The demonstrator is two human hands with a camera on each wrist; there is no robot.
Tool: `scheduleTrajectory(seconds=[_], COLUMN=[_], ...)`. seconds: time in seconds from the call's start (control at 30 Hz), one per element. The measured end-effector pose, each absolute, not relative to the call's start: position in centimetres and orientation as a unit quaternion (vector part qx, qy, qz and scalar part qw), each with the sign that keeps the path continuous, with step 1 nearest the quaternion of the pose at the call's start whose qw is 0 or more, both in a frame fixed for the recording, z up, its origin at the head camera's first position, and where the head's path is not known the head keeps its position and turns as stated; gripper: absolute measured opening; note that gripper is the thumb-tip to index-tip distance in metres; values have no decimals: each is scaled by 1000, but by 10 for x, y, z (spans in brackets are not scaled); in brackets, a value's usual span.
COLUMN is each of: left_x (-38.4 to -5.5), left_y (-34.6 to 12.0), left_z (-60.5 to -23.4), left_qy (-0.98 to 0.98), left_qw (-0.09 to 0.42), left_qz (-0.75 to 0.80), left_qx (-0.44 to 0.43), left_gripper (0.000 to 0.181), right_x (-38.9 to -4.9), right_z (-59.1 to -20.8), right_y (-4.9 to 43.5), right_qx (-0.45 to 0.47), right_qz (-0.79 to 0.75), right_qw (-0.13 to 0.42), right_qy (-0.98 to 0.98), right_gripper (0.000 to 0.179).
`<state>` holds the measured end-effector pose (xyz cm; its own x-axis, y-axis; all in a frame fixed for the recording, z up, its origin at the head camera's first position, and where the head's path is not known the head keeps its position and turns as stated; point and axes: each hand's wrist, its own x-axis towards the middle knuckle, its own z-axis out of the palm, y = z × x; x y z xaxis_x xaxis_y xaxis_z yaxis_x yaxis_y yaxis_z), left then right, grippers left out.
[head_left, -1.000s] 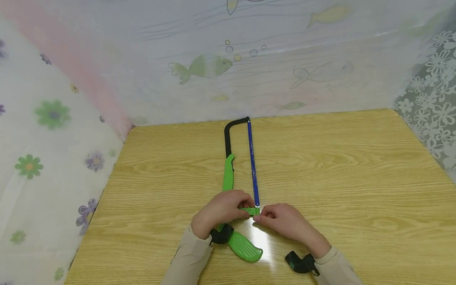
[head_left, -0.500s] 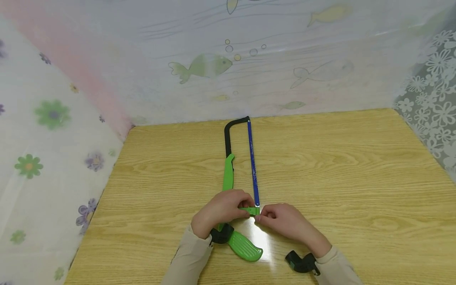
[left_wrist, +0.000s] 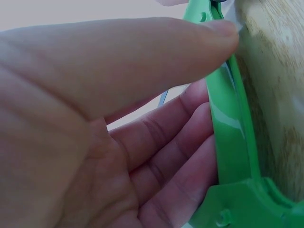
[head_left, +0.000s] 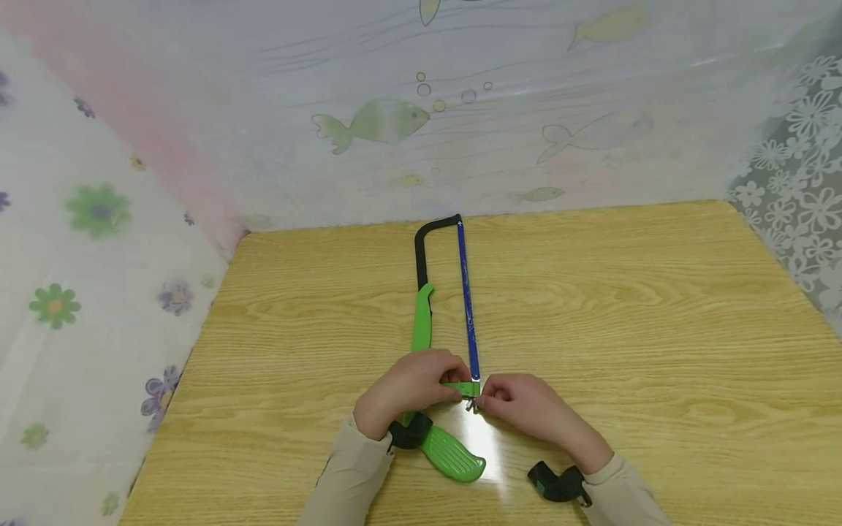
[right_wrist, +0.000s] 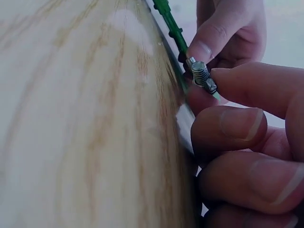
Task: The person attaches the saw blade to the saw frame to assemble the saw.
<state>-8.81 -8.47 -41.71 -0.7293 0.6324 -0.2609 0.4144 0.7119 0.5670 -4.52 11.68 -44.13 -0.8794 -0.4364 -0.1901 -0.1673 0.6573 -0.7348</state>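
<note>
A hacksaw lies flat on the table, with a green handle (head_left: 454,454), a black front bow (head_left: 421,252) and a blue blade (head_left: 468,307). My left hand (head_left: 414,383) grips its green frame near the blade's lower end; in the left wrist view the thumb (left_wrist: 209,40) lies over the frame (left_wrist: 230,123) with the fingers behind it. At the blade's near end, a metal wing nut (head_left: 472,404) on a threaded bolt (right_wrist: 199,71) sticks out. My right hand (head_left: 526,405) has its thumb and a fingertip at the wing nut, pinching it, other fingers curled.
The wood-grain table (head_left: 625,307) extends on both sides of the saw. A fish-patterned sheet (head_left: 368,161) hangs along its far edge, with a flowered sheet (head_left: 112,292) at the left. Black wrist mounts (head_left: 555,483) sit at both cuffs.
The right fingertips have shifted slightly right and off the front of the bolt, so the wing nut shows in the head view. The left hand and hacksaw stay in place.
</note>
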Motion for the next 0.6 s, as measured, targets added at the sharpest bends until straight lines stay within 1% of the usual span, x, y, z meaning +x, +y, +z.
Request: scheduleTrajectory(seconds=[0.3, 0.6], left_x=[-87, -86], left_y=[-84, -84], left_z=[-416, -416], left_qy=[899, 900], left_qw=[223, 220], left_qz=[238, 235], left_qx=[294, 293], left_gripper=[17, 16], right_x=[-46, -46], right_z=[-444, -445], right_y=[118, 118], right_qx=[-155, -164], right_qz=[-384, -391], right_qw=[175, 171], right_qy=[893, 889], right_gripper=[16, 18])
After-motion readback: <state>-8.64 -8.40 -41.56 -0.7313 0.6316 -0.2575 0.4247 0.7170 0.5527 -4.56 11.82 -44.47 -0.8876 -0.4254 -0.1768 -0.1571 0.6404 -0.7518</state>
